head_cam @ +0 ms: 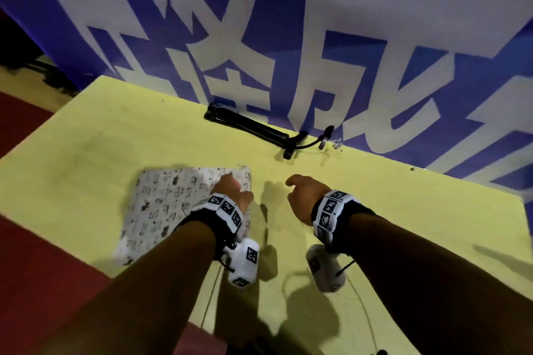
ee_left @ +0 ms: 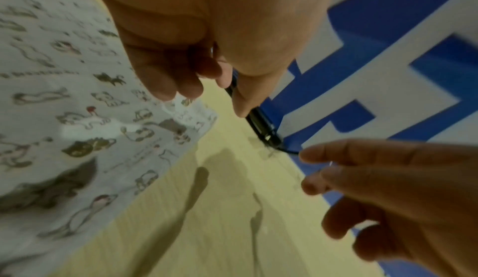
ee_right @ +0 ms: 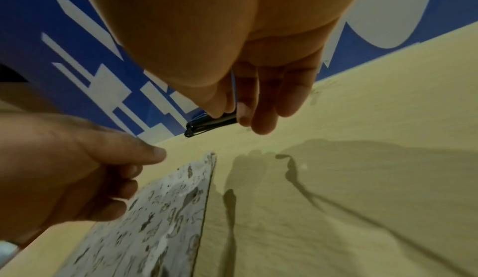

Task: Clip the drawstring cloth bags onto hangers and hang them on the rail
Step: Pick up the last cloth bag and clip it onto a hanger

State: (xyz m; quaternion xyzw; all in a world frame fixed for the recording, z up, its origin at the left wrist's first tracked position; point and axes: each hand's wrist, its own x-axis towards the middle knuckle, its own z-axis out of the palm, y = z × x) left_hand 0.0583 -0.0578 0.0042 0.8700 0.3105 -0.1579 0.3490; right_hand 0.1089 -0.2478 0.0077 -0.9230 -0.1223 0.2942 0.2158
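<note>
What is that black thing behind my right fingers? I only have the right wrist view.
Observer: A black hanger, lying along the table's far edge against the blue banner.
Operator: Is the whole bag on the table?
Observer: Yes, the cloth bag lies flat on it.
Operator: Does the left hand hold it?
Observer: No; the left hand hangs over its corner, fingers loosely curled, gripping nothing.

Left hand [ee_left: 207,42] is seen from above the wrist, fingers loosely curled, nothing held. Printed cloth bag [ee_left: 77,117] is laid flat on the yellow table [ee_left: 207,230], beneath and left of the fingertips. A black hanger [ee_left: 261,126] is partly hidden behind the thumb, against the blue-and-white banner [ee_left: 388,66]. Right hand [ee_left: 401,195] is seen lower right, fingers relaxed, empty.
</note>
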